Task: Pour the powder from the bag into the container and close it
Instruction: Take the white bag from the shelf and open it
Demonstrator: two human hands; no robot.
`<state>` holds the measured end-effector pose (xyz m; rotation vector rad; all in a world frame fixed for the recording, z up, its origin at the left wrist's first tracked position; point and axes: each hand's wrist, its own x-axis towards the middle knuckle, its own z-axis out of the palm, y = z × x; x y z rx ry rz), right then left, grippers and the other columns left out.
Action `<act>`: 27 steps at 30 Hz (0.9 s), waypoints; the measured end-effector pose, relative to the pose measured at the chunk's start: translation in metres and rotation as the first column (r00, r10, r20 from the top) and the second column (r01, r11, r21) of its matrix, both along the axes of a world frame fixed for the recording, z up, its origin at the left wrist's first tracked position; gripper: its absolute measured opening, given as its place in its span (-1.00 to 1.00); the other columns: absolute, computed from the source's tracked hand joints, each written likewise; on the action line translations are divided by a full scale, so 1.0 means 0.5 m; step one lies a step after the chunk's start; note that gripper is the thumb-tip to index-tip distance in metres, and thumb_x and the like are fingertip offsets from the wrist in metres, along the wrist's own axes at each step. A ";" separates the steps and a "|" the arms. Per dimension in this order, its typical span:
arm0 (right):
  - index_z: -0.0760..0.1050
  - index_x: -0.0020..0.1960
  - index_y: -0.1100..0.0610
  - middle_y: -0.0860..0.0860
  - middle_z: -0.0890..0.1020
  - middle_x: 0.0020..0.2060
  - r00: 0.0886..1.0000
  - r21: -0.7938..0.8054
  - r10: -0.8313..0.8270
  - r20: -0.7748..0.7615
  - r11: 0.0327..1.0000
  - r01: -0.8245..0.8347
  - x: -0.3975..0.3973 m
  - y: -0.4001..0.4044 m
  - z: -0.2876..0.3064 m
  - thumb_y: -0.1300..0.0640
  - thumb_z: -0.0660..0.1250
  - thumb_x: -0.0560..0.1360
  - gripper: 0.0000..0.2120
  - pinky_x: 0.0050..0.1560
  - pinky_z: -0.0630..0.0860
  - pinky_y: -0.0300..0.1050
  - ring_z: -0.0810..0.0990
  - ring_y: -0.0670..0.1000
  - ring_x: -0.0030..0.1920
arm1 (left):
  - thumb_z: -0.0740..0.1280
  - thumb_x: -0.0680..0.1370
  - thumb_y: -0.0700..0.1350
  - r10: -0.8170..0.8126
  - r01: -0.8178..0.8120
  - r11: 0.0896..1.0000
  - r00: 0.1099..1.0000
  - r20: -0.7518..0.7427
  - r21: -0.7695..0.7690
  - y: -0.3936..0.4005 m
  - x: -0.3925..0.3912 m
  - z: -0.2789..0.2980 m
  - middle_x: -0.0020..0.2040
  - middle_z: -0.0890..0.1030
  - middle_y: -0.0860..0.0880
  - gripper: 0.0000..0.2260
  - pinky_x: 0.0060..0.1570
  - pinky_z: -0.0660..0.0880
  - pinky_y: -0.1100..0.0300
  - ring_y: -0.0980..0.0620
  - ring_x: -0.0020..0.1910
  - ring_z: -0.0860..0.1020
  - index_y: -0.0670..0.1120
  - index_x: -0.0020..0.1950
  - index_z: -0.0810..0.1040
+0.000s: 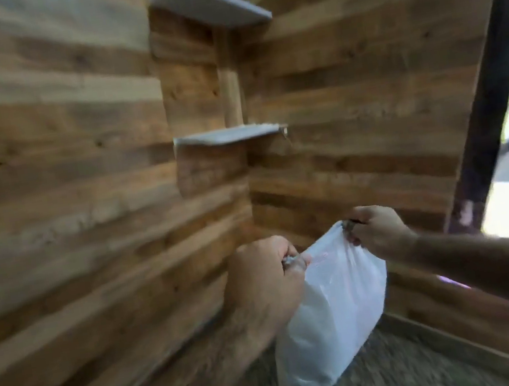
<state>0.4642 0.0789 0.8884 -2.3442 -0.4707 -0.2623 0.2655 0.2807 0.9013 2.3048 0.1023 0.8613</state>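
A white translucent plastic bag (328, 317) hangs upright low in the middle of the view, bulging at the bottom with its load. My left hand (262, 277) pinches the bag's top left corner. The top right corner is gripped by my right hand (374, 231), which sits a little higher and farther away. The bag's mouth is stretched between the two hands. No container is in view. The whole picture is blurred by motion.
Wood-plank walls meet in a corner ahead. Two small grey corner shelves, a lower shelf (228, 135) and an upper shelf (211, 4), are fixed there. A speckled countertop (388, 371) lies under the bag. A dark frame (491, 84) and a bright opening stand at the right.
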 end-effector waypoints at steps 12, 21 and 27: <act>0.71 0.08 0.07 -0.07 0.65 -0.13 0.943 -0.449 0.164 -0.291 0.847 -0.286 -0.138 -0.148 -0.391 0.33 0.26 0.57 -0.71 -0.08 0.36 -0.26 0.57 -0.03 -0.08 | 0.59 0.49 -0.02 -0.031 0.040 0.999 0.954 -0.298 0.023 -0.187 -0.200 -0.521 -0.29 0.70 0.12 -0.91 -0.33 0.49 0.20 0.03 -0.33 0.66 0.01 -0.15 0.74; 0.69 0.09 0.13 -0.02 0.67 -0.07 0.927 -0.444 0.229 -0.297 0.827 -0.346 -0.180 -0.146 -0.433 0.25 0.23 0.67 -0.75 0.00 0.46 -0.18 0.61 0.05 -0.04 | 0.47 0.58 0.09 0.067 -0.060 0.998 0.935 -0.348 0.030 -0.199 -0.272 -0.588 -0.10 0.77 0.09 -0.80 -0.16 0.60 0.14 0.01 -0.16 0.72 -0.01 0.01 0.78; 0.64 0.37 0.07 0.09 0.76 0.17 0.944 -0.379 0.217 -0.247 0.875 -0.300 -0.259 -0.136 -0.443 0.17 0.29 0.66 -0.68 0.23 0.61 -0.08 0.71 0.14 0.20 | 0.63 0.49 -0.07 0.004 -0.126 0.965 0.887 -0.462 -0.232 -0.163 -0.316 -0.564 -0.19 0.72 0.20 -0.80 -0.17 0.67 0.16 0.22 -0.22 0.66 0.08 0.09 0.76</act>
